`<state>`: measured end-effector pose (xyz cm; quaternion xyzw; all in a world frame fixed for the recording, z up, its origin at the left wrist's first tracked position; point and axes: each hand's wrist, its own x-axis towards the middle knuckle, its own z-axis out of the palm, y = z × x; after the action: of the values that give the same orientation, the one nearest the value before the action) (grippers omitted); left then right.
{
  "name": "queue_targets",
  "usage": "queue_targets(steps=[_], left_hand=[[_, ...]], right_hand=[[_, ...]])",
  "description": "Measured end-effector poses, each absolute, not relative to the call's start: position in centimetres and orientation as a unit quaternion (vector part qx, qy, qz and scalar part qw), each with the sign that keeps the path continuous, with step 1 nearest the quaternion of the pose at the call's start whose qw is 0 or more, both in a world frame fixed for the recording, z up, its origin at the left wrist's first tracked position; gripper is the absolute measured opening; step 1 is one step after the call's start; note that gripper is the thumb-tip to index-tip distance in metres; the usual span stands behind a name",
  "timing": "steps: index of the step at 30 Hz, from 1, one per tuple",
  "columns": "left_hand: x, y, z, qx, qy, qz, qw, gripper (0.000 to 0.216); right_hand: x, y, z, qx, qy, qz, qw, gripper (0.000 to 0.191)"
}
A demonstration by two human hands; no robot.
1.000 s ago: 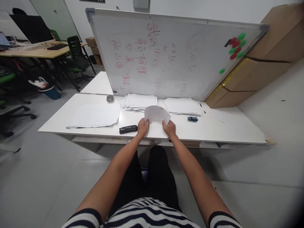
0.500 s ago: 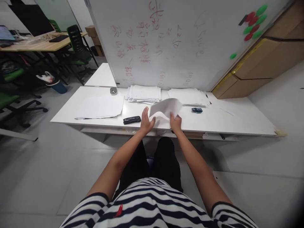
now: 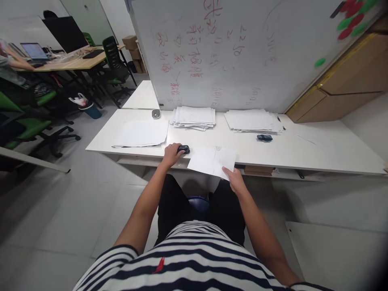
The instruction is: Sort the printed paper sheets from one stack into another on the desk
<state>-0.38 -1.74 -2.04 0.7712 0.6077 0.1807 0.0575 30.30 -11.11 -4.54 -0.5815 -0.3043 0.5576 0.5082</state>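
Note:
My left hand (image 3: 172,155) is wrapped round the near end of a black stapler (image 3: 184,149) lying on the white desk. My right hand (image 3: 236,178) pinches a white sheet of paper (image 3: 209,159) at its lower right corner, thumb on top. The sheet lies nearly flat, reaching over the desk's front edge, with faint printing on it. Whether it is one sheet or more, I cannot tell. Behind it are two stacks of paper, a left stack (image 3: 194,117) and a right stack (image 3: 253,120). Larger sheets (image 3: 139,133) lie to the left of the stapler.
A small dark blue object (image 3: 264,138) lies right of the paper. A computer mouse (image 3: 155,113) sits at the back left. A whiteboard (image 3: 224,52) with red writing rises behind the desk (image 3: 306,155). Cardboard boxes (image 3: 342,95) stand right; a person's arm (image 3: 18,62) shows far left.
My left hand has let go of the paper and moved left onto the stapler. The paper, curved before, is flatter and nearer me in my right hand. The view has shifted left.

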Motion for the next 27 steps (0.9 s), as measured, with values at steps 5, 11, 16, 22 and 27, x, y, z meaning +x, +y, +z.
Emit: queue_targets(steps=[5, 11, 16, 22, 27], left_hand=[[-0.4, -2.0, -1.9, 0.771, 0.599, 0.195, 0.09, 0.033], [-0.5, -2.0, -2.0, 0.763, 0.6, 0.218, 0.099, 0.034], [-0.4, -2.2, -1.6, 0.761, 0.598, 0.224, 0.118, 0.031], [1.5, -2.0, -1.0, 0.691, 0.657, 0.275, 0.124, 0.043], [3.8, -2.2, -1.7, 0.599, 0.724, 0.328, 0.093, 0.036]], right_hand=[[29.8, -11.6, -3.8, -0.569, -0.307, 0.597, 0.475, 0.036], [29.2, -11.3, -4.6, -0.58, -0.34, 0.587, 0.451, 0.036], [28.5, -11.1, -5.2, -0.578, -0.352, 0.589, 0.441, 0.039], [28.4, -11.0, -5.7, -0.58, -0.349, 0.595, 0.434, 0.04], [28.5, -11.2, -5.7, -0.586, -0.354, 0.591, 0.427, 0.038]])
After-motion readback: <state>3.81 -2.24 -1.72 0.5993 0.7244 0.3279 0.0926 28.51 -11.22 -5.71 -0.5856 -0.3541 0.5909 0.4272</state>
